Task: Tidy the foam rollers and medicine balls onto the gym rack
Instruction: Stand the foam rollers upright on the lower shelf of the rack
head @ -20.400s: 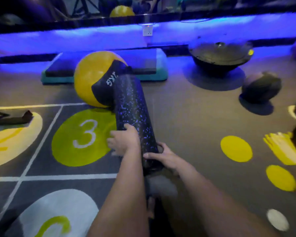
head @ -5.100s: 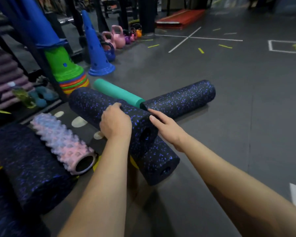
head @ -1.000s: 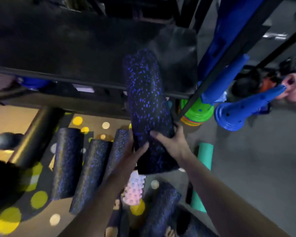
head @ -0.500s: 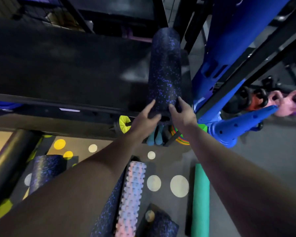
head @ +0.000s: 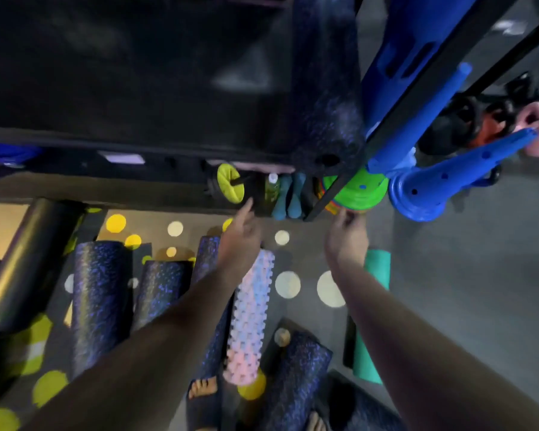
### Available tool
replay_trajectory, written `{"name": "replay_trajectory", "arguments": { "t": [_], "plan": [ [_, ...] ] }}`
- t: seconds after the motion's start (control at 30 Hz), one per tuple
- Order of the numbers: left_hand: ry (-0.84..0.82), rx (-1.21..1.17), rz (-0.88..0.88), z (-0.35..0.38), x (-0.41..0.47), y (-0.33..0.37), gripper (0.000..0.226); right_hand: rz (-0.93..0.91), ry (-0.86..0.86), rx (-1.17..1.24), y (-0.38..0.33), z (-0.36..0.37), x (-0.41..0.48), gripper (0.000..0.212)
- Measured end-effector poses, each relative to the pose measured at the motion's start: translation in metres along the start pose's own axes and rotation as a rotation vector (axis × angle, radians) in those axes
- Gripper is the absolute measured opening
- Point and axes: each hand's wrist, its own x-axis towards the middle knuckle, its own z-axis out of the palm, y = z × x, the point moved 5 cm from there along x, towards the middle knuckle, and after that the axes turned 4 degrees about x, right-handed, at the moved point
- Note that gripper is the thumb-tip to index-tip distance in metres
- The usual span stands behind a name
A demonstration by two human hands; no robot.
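Left hand (head: 240, 241): fingers loose, nothing held!
Right hand (head: 346, 239): fingers lightly curled, empty.
Speckled roller (head: 324, 88): on the rack shelf (head: 137, 73), beyond both hands' fingers.

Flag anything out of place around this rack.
Only one speckled roller sits on the rack shelf. Several dark rollers, a pink knobbly roller and a teal roller lie loose on the floor below.

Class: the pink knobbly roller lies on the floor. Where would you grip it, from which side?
Around its middle, from above and the right: the pink knobbly roller lies flat, a speckled roller lies close along its left, bare floor on its right leaves finger room.
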Motion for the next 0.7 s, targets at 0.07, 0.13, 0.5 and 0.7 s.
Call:
{"name": "replay_trajectory", "arguments": {
  "t": [0.07, 0.13, 0.5, 0.7],
  "plan": [
    [-0.035, 0.054, -0.169, 0.002, -0.026, -0.083, 0.052, 0.158, -0.160, -0.061, 0.079, 0.022, -0.034, 0.052],
    [-0.041, 0.204, -0.318, 0.004, -0.047, -0.172, 0.056, 0.277, -0.355, -0.194, 0.160, 0.051, -0.067, 0.059],
    [0.062, 0.566, -0.502, 0.000, -0.045, -0.478, 0.128, 0.248, -0.570, -0.320, 0.443, 0.260, -0.128, 0.086],
    [0.111, 0.514, -0.469, 0.021, -0.052, -0.509, 0.136, 0.235, -0.385, -0.232, 0.472, 0.270, -0.115, 0.084]
  ]
}}
